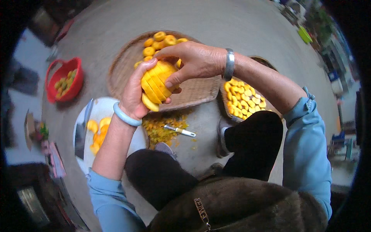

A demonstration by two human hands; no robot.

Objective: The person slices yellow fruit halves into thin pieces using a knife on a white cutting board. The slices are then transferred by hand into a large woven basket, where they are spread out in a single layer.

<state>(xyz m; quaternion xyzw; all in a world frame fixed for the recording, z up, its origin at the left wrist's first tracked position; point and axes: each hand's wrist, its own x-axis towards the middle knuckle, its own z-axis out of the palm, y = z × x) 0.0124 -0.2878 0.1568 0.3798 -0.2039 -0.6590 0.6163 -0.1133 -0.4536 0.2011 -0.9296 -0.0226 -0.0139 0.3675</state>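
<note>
My left hand cradles a stack of yellow-orange fruit slices, which look like peeled persimmon. The slices lean together in a rounded row, and the lowest one has slipped partly away from the others. From the right, my right hand clasps the same stack, its thumb lying on the cut slices; its fingertips are partly hidden. Both hands are above a large round wicker tray, where whole peeled fruits are gathered at the far side.
On a white board at left lie more slices and a broad-bladed knife. Peelings and a peeler are on the floor. A red basket contains small fruits. Beside my right knee, a second basket holds many slices.
</note>
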